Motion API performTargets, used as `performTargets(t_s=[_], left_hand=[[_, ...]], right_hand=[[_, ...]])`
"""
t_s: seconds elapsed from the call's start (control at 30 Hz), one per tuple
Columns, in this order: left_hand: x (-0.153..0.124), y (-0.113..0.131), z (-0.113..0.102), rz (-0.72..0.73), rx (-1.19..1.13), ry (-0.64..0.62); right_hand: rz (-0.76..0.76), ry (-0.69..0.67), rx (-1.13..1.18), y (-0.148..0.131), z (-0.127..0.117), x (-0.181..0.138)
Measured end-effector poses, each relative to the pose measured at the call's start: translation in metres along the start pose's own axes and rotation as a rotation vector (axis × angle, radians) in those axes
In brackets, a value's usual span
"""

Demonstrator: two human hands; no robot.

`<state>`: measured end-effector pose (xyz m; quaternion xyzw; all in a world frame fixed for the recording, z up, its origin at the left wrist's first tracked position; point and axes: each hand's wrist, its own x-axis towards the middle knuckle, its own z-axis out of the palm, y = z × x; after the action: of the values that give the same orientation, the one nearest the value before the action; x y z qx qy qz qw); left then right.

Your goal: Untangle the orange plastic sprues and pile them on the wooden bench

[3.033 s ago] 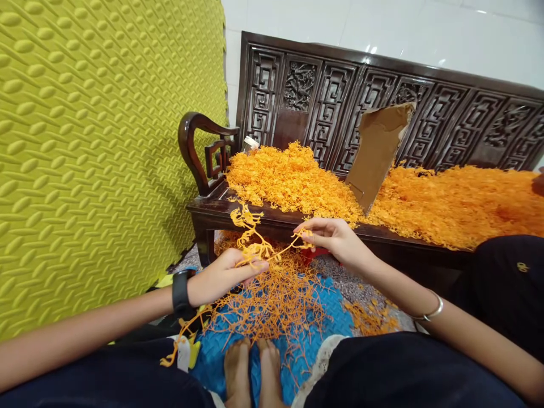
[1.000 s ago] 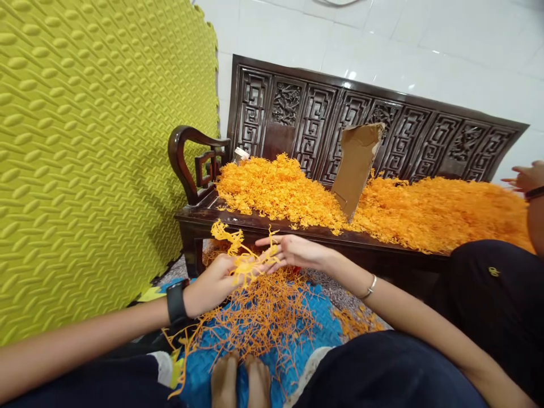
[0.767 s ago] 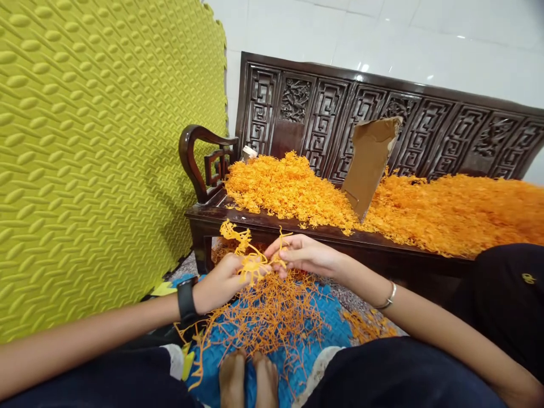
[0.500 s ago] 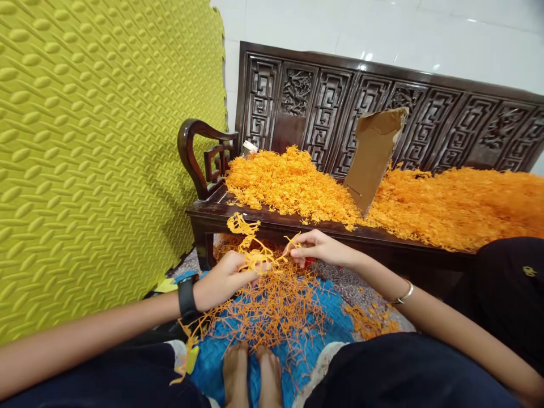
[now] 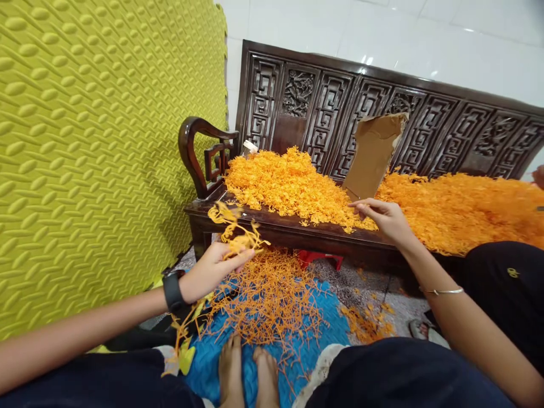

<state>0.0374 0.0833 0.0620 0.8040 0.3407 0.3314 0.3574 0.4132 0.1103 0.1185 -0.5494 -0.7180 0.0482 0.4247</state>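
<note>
Orange sprig (image 5: 242,242) pinched in left hand (image 5: 210,269), near dark carved bench (image 5: 289,136). Right hand (image 5: 386,221) above seat (image 5: 263,217); grip: cannot tell. 1 cardboard sheet (image 5: 374,150) separates 2 orange piles (image 5: 289,181); white tiles (image 5: 306,25) beyond.

No words, brands or numbers can be read here. A small yellow emblem (image 5: 513,273) sits on the dark garment (image 5: 488,266) of the person at the right, but it is too small to make out.
</note>
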Motion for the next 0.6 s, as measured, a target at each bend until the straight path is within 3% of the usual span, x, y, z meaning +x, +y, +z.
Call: performTargets(t_s=[0.1,0.27,0.33,0.47,0.6], left_hand=[[0.005,-0.001,0.004,-0.035,-0.035,-0.048],[0.008,0.006,0.019,-0.058,-0.235,-0.279],[0.006,0.009,0.021,-0.084,-0.325,-0.309],[0.004,0.013,0.019,-0.118,-0.389,-0.325],[0.005,0.019,0.017,-0.113,-0.543,-0.449]], right_hand=[[0.105,0.090,-0.166,0.034,0.004,0.020],[0.235,0.014,-0.280,0.066,0.020,0.065],[0.271,0.006,-0.276,0.068,0.026,0.075],[0.224,-0.073,-0.191,0.045,0.048,0.068],[0.100,-0.239,0.010,-0.014,0.078,0.042]])
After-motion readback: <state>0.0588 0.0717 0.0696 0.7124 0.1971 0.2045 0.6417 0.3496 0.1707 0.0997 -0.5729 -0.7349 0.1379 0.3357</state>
